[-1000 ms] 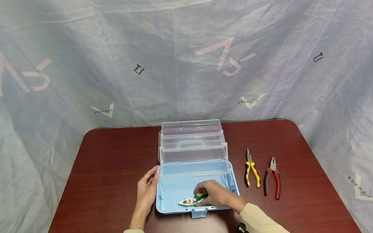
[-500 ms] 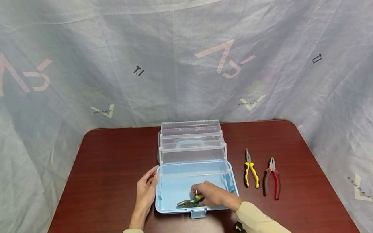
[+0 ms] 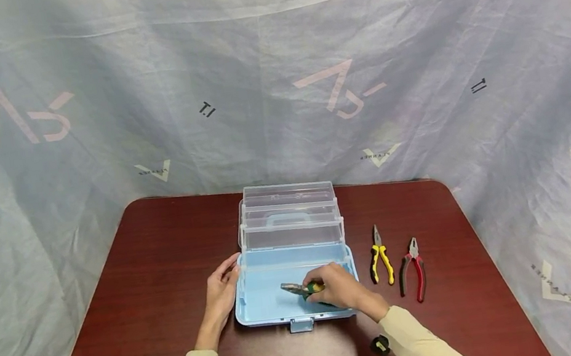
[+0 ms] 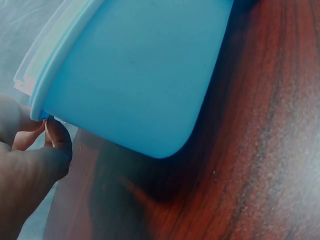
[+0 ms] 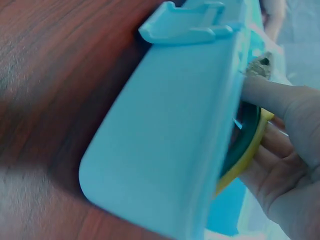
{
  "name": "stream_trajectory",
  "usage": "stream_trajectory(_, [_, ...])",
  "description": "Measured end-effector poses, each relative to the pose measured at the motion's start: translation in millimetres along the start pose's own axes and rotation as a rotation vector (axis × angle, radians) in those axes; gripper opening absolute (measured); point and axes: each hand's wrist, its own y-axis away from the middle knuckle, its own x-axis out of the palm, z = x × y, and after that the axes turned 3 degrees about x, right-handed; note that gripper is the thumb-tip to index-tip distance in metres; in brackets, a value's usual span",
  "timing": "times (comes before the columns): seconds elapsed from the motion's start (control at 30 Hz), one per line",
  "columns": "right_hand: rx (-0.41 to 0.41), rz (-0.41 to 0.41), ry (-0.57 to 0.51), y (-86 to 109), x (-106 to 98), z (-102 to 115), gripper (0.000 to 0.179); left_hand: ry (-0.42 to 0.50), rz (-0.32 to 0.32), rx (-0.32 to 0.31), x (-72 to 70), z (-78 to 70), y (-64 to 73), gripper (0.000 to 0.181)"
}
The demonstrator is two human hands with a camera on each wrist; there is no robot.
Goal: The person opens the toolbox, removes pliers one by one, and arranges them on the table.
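A light-blue toolbox [image 3: 274, 285] stands with its lid back and clear tiered trays [image 3: 292, 220] raised behind. At its left back corner, my left hand [image 3: 220, 291] grips the rim; the left wrist view shows thumb and fingers bent around the rim corner [image 4: 39, 107]. My right hand [image 3: 339, 286] holds combination pliers [image 3: 294, 289] with green and yellow handles over the front right of the box, jaws pointing left. In the right wrist view the pliers' handle [image 5: 250, 142] passes under my thumb [image 5: 270, 95], partly hidden by the front wall.
To the right of the box lie yellow-and-black long-nose pliers [image 3: 379, 256] and red-and-black combination pliers [image 3: 414, 269]. The box's latch [image 3: 301, 325] hangs down at the front. A grey printed cloth [image 3: 270, 81] surrounds the dark red table [image 3: 172, 239].
My right hand first shifts slightly with the pliers low in the box, then raises them up and to the right. My left hand stays at the rim.
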Motion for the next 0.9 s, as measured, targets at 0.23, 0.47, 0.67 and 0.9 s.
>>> stream_trajectory(0.23, [0.045,-0.171,-0.113,11.3,-18.7,-2.7,0.021,-0.025,-0.009,0.013,0.5,2.2,-0.5,0.037])
stream_trajectory(0.47, [0.194,-0.327,-0.254,18.5,-36.9,-3.2,0.026,-0.034,0.005,-0.006,-1.4,2.8,0.2,0.037])
stream_trajectory(0.67, [0.305,-0.384,-0.370,28.0,-52.5,-10.6,0.034,-0.026,0.002,-0.019,-0.7,2.1,-0.2,0.037])
stream_trajectory(0.9, [0.450,-0.428,-0.461,45.1,-66.4,-28.4,0.041,-0.021,0.002,-0.024,-0.1,1.9,0.0,0.037])
